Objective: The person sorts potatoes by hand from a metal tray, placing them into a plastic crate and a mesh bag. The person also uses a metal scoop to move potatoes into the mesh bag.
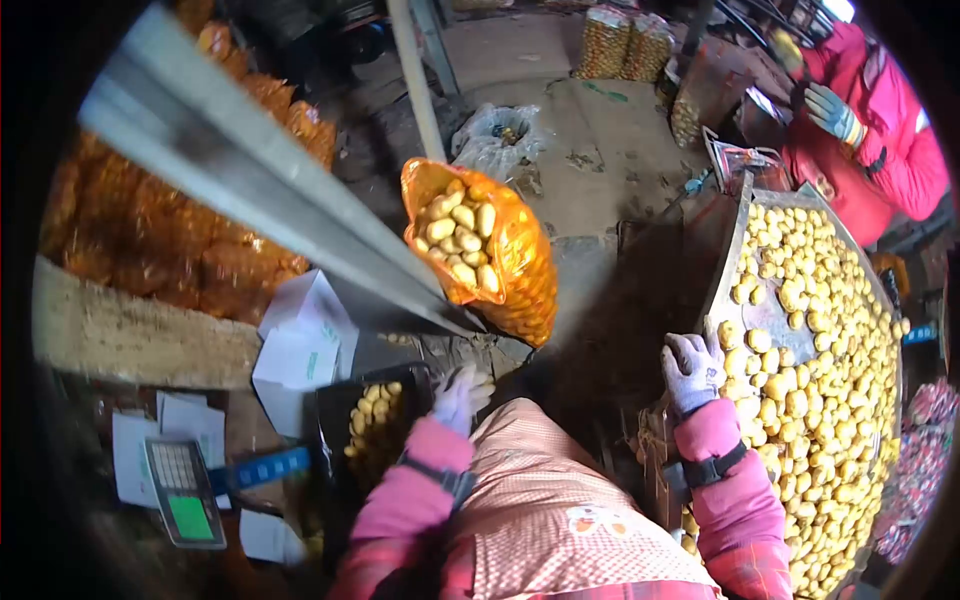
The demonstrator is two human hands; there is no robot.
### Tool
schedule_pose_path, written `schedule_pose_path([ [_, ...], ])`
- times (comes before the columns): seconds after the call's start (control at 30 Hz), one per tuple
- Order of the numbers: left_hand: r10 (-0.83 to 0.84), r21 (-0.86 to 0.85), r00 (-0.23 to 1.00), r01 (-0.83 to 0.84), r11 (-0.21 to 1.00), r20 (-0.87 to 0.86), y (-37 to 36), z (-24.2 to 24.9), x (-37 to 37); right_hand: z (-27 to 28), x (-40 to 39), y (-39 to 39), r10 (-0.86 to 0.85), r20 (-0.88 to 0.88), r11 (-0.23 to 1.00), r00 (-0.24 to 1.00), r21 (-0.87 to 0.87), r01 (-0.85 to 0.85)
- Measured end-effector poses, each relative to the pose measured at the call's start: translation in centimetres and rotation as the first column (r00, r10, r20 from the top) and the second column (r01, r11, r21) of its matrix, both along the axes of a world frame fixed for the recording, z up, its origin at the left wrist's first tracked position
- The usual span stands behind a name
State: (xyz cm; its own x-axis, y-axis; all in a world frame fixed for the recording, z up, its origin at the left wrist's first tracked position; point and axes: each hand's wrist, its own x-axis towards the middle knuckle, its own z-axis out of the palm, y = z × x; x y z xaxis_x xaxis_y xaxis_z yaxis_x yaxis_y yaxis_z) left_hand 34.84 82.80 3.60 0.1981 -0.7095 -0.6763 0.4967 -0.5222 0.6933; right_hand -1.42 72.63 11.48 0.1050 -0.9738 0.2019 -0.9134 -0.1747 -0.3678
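Observation:
My left hand [462,398], in a pale glove, is at the right rim of a black crate [330,425] that holds potatoes [373,412]. Its fingers are bunched, and what they may grip is too small to tell. My right hand [693,372], in a pale glove with marks on its back, rests at the left edge of a metal sorting table [728,270] heaped with potatoes [800,400]. Its fingers are bent over the edge. Ahead, an orange net sack [525,270] stands open at the top, full of potatoes.
A metal post [270,170] slants across the left. Stacked orange sacks [150,220], a white box [305,350] and a scale display [185,492] are on the left. A co-worker in pink [875,130] is at the far right. Filled sacks [622,45] stand behind.

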Motion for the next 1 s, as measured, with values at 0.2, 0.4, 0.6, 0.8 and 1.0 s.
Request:
schedule_pose_path([
  [0.2, 0.284, 0.219, 0.897, -0.218, 0.951, -0.339, -15.1, -5.9, -2.7, 1.4, 0.3, -1.0, 0.060, 0.029, 0.997, 0.998, -0.054, -0.058],
  [0.4, 0.345, 0.241, 0.836, -0.263, 0.934, -0.426, -18.8, -12.9, 3.6, 2.4, 0.9, -1.9, 0.018, -0.014, 0.995, 1.000, 0.094, -0.017],
  [0.6, -0.087, -0.142, 0.995, 0.093, 0.985, 0.045, -19.2, -14.7, 12.2, 2.0, 0.6, -2.0, 0.022, -0.076, 0.992, 0.997, 0.127, -0.012],
  [0.8, 0.331, 0.371, 0.936, -0.267, 0.889, -0.118, -26.7, -6.1, 9.3, 2.0, 0.6, -2.4, 0.059, -0.147, 0.993, 0.987, 0.106, -0.043],
  [1.0, -0.601, 0.316, 0.568, 0.524, 0.791, 0.562, -27.0, -8.2, 13.7, 4.1, 0.9, -6.6, -0.038, -0.162, 0.976, 0.986, 0.206, 0.072],
])
